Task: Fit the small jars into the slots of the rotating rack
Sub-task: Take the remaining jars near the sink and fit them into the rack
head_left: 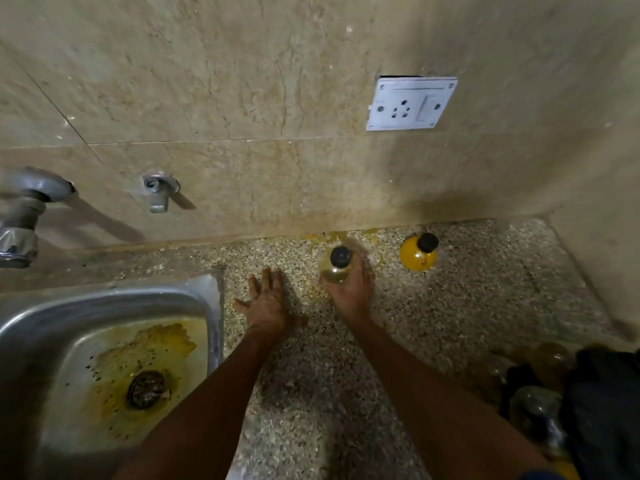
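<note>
glass sits in our right hand's fingers (363,271), curled round a pale jar (337,268) low over the bench (467,306); left hand (266,303) lies flat, released. pickup step; next, carry it toward a rack we cannot see.

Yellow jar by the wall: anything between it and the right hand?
Nothing visible on the counter between them. But the right hand already grips a clear jar, so it is occupied. The yellow jar stands apart, to the right of it near the wall. The left hand rests flat, open.
</note>
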